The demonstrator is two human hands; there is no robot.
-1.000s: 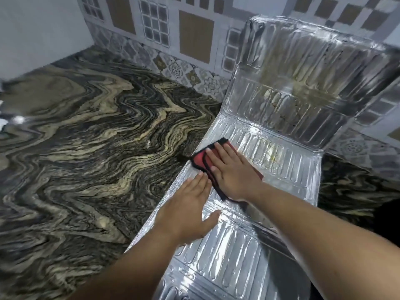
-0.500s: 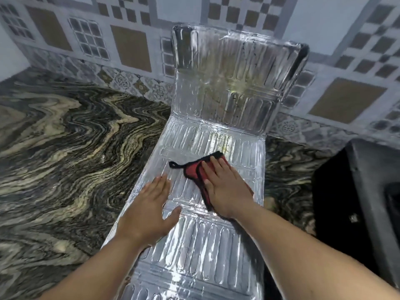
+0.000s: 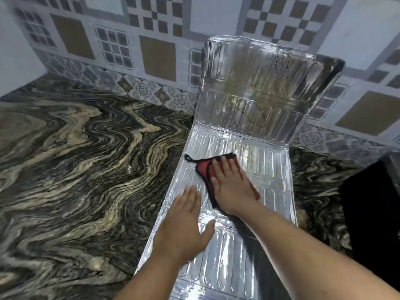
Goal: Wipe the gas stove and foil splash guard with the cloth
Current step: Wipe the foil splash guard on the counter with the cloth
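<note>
The foil splash guard (image 3: 236, 256) lies on the counter (image 3: 75, 169), its far panel propped against the wall (image 3: 151, 29). On it, the cloth (image 3: 203, 167) sits under the right hand (image 3: 231, 187); the left hand (image 3: 186, 226) rests nearer, just left.

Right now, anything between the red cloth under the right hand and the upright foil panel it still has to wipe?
Nothing visible. The right hand presses the black-edged red cloth flat on the lying panel of the ribbed foil splash guard. Only bare foil lies ahead, up to the stained upright panel. The left hand rests flat on the foil, nearer the camera.
</note>
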